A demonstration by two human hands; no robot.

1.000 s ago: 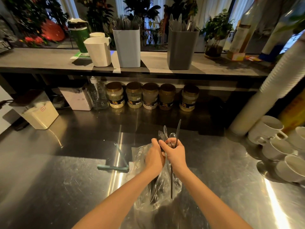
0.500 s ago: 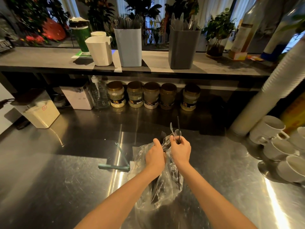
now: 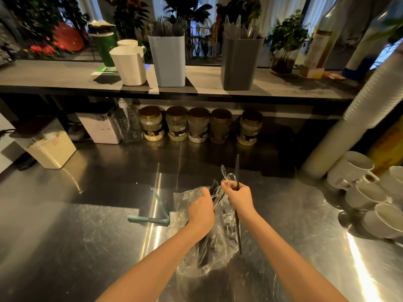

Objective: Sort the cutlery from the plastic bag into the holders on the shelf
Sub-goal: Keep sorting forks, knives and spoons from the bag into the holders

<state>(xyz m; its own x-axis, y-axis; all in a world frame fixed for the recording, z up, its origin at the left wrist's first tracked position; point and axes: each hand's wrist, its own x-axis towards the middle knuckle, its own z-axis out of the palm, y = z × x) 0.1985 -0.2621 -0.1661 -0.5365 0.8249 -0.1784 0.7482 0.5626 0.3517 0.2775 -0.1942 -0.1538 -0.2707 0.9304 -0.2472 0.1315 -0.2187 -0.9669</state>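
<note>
A clear plastic bag (image 3: pixel 209 253) of plastic cutlery lies on the steel counter (image 3: pixel 87 247). My left hand (image 3: pixel 201 211) grips the bag's mouth, where dark forks and clear spoons stick out. My right hand (image 3: pixel 238 197) holds a long dark knife (image 3: pixel 237 171) upright beside the bag; its lower end reaches down past my wrist. On the shelf (image 3: pixel 54 77) stand a white holder (image 3: pixel 129 66), a light blue holder (image 3: pixel 169 59) full of dark forks and a dark grey holder (image 3: pixel 238 62) with clear cutlery.
A teal bag clip (image 3: pixel 150 219) lies open left of the bag. Several jars (image 3: pixel 197 125) line the back under the shelf, with containers (image 3: pixel 48 144) at the left. White cups (image 3: pixel 366 190) and a tall cup stack (image 3: pixel 359 110) crowd the right.
My right hand has drawn the dark knife further up out of the bag and straightened it. My left hand stays on the bag's mouth.
</note>
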